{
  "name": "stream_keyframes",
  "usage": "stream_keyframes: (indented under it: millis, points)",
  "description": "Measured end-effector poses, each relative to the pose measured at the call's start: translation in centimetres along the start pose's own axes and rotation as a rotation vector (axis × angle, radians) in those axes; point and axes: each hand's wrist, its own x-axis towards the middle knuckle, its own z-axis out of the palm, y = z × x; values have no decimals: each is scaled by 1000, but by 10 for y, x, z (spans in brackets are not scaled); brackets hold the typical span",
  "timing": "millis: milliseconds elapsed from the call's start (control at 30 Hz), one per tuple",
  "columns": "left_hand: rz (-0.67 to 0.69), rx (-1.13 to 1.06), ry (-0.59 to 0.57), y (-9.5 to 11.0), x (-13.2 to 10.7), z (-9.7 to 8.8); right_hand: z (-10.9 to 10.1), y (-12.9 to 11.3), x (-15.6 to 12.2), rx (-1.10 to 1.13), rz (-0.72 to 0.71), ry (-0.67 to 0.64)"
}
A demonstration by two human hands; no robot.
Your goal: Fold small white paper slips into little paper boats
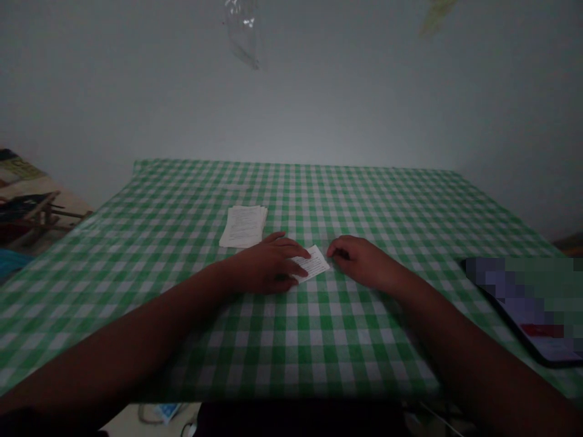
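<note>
A small piece of printed paper point(317, 262) lies at a slant on the green and white checked tablecloth point(310, 340). My left hand point(268, 264) rests over its left part, fingers spread and fingertips on the paper, hiding that side. Just off the paper's right corner is my right hand point(359, 258), with thumb and fingers curled together in a pinch; whether anything is between them is hidden. Behind my left hand sits a stack of printed sheets point(245, 226), its edges slightly uneven.
A phone or tablet point(528, 309) with a dark edge lies at the table's right side, its screen pixelated. A pale wall point(319, 91) rises behind the table, with a clear plastic bag point(243, 30) on it. Wooden furniture point(43, 209) stands beyond the left edge.
</note>
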Motion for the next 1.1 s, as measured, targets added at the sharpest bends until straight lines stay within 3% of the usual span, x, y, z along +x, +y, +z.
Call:
stream_keyframes:
  millis: [400,900,1100]
  points:
    - [-31,8,92,1,7,13,6,-2,1,-70,39,9]
    - [-60,-113,7,3,-2,-3,0,4,-1,-38,23,-61]
    - [-33,-124,11,4,-4,-6,-3,-5,-3,-66,55,-75]
